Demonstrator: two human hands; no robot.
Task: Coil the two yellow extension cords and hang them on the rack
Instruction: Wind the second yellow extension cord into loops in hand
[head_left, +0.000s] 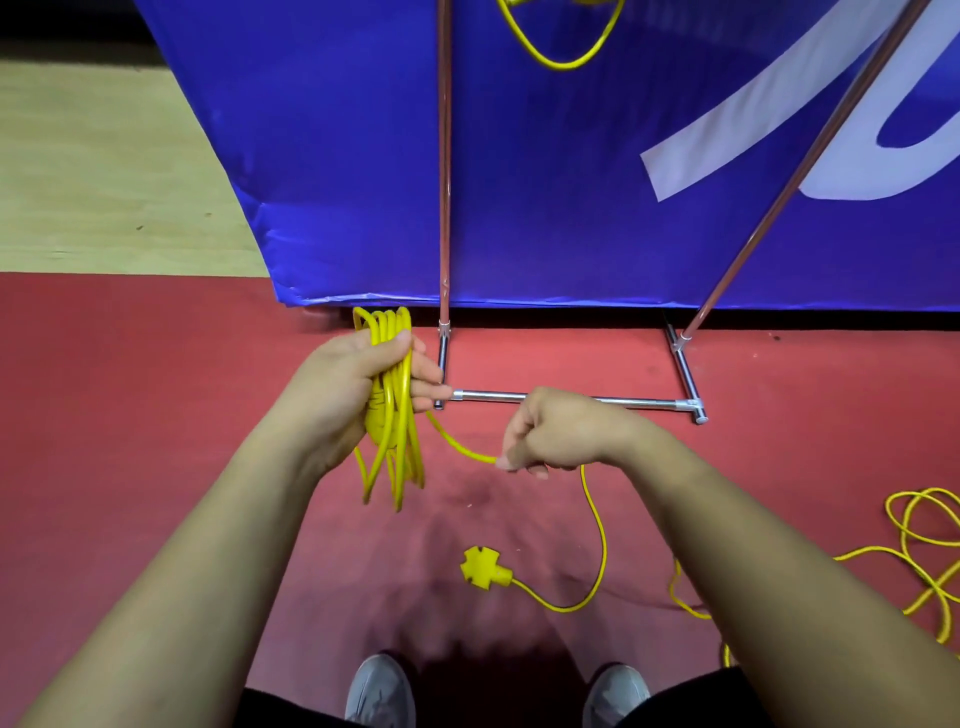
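Far left, the left hand (358, 384) is gripping a coiled cord (390, 426), its fingers (428, 374) and thumb curling round a bundle of long yellow loops that is hanging upright above the red floor (156, 415), just in front of the lower edge of a blue banner (337, 156). A free strand is running from the bundle rightward to the right hand (566, 431), which is pinching it between thumb and curled fingers. Behind both hands the rack (488, 396), two thin poles on a chrome base, is standing against the banner. A yellow loop (563, 60) is hanging between the poles at the top edge, its support out of view. Below the right hand the strand is curving down to a yellow socket block (483, 569) lying on the floor. Far right, a loose cord (919, 527) is lying in tangled loops on the floor.
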